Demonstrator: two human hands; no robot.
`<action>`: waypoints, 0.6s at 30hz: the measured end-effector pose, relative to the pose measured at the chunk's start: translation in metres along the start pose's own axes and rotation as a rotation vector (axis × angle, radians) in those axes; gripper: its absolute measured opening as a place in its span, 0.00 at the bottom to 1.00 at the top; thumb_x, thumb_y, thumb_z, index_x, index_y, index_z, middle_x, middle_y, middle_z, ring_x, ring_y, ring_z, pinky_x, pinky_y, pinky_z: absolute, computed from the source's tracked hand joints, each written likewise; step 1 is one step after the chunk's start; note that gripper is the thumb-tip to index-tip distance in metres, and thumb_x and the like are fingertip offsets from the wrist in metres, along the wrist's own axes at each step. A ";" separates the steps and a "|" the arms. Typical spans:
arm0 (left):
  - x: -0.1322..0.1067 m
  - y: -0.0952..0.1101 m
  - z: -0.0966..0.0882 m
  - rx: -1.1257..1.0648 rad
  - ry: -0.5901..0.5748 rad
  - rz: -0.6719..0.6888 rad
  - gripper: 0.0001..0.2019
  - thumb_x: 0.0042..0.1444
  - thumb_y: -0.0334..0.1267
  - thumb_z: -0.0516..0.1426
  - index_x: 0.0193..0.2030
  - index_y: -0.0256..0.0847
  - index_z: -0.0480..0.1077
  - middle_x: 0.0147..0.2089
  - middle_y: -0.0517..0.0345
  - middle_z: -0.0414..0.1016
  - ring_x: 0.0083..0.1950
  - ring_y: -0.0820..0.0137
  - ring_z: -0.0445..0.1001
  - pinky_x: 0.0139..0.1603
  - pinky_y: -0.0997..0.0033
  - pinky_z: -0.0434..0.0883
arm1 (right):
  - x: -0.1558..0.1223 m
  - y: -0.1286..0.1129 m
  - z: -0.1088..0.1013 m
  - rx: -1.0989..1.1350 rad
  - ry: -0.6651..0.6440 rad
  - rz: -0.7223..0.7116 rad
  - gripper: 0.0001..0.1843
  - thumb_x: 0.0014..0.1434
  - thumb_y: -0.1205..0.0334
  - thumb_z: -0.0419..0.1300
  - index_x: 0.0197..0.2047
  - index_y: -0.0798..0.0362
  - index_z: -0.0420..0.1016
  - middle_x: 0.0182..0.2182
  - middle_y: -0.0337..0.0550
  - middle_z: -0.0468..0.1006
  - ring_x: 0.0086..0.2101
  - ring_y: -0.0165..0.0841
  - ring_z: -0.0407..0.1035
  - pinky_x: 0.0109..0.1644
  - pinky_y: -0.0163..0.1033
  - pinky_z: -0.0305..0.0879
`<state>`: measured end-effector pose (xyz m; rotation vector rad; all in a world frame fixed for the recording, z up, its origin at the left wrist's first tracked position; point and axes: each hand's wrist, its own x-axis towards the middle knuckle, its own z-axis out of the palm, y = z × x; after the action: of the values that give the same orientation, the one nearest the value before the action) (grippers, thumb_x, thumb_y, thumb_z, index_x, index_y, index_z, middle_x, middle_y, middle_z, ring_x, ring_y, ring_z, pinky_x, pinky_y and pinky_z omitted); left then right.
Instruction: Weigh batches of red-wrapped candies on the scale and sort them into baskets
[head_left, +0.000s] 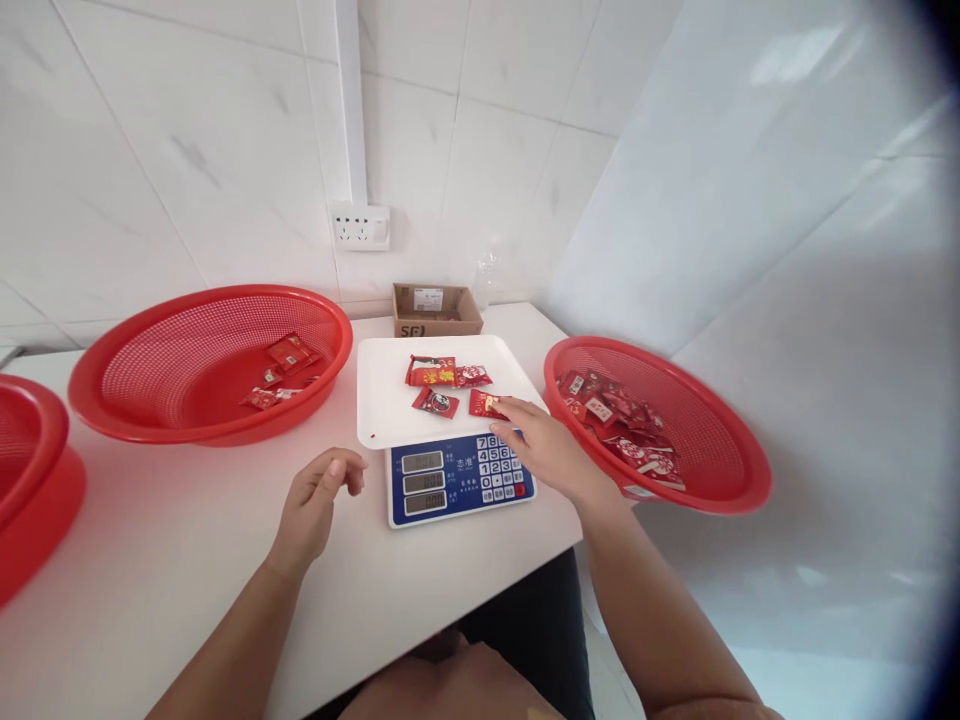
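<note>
At your 10 o'clock, the left basket [82,385], red mesh, holds a few loose packets [289,355] on the white bench [187,560]. Your left hand [315,505] is loosely curled and empty over the bench, at 9 o'clock from the scale [457,485]. Four red packets lie on the scale's white tray [386,405]. Your right hand [551,450], fingers stretched forward, touches the corner packet [486,404] at the tray's 4 o'clock; whether it is pinched cannot be told. At your 2 o'clock, the right basket [724,500] carries a packet heap [622,430].
</note>
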<state>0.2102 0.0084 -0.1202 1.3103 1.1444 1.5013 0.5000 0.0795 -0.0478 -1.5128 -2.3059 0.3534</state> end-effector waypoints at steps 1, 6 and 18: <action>0.000 0.000 -0.001 0.012 -0.006 0.003 0.18 0.58 0.52 0.51 0.32 0.40 0.72 0.26 0.58 0.67 0.29 0.71 0.64 0.32 0.70 0.63 | 0.004 -0.003 0.002 -0.012 -0.023 0.014 0.25 0.64 0.51 0.47 0.59 0.52 0.67 0.60 0.49 0.65 0.60 0.40 0.58 0.61 0.49 0.57; 0.000 0.001 -0.001 0.055 -0.041 0.013 0.18 0.59 0.52 0.51 0.33 0.40 0.72 0.26 0.58 0.68 0.29 0.71 0.65 0.32 0.70 0.64 | 0.020 -0.008 0.006 0.028 -0.065 -0.007 0.22 0.64 0.52 0.48 0.57 0.50 0.68 0.60 0.46 0.66 0.59 0.39 0.60 0.60 0.48 0.58; 0.001 0.000 -0.001 0.096 -0.051 0.003 0.19 0.59 0.53 0.50 0.34 0.40 0.72 0.26 0.58 0.68 0.29 0.70 0.66 0.33 0.69 0.65 | 0.065 -0.003 0.020 -0.075 0.005 -0.077 0.27 0.63 0.51 0.49 0.61 0.57 0.65 0.63 0.53 0.58 0.65 0.46 0.44 0.66 0.52 0.46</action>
<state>0.2093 0.0092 -0.1199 1.4072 1.1948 1.4227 0.4652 0.1380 -0.0542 -1.4525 -2.3902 0.2452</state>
